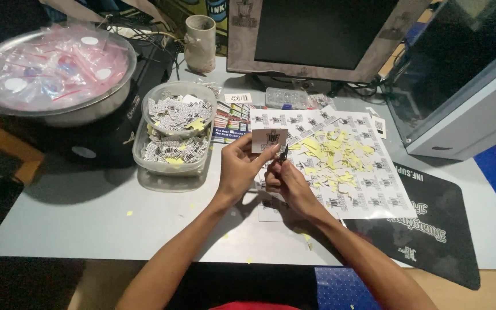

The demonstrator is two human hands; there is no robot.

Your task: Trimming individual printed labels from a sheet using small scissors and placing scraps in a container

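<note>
Sticker card (268, 139), small and white, sits at frame centre, pinched at its lower edge by the left hand (239, 166). Right hand (285, 181) is closed around a small dark tool (283, 154) just below it. Keep the card steady and work at its edge. Printed sheets (368, 189) with yellow scraps (334, 155) crowd the right; bare table (104, 218) lies lower left, beside the plastic containers (173, 138).

Light falls brightly on the middle of the grey desk (87, 218), while the frame's corners sink into dark. Soft shadows pool beneath the forearms. Edges bow slightly; focus is moderately sharp.
</note>
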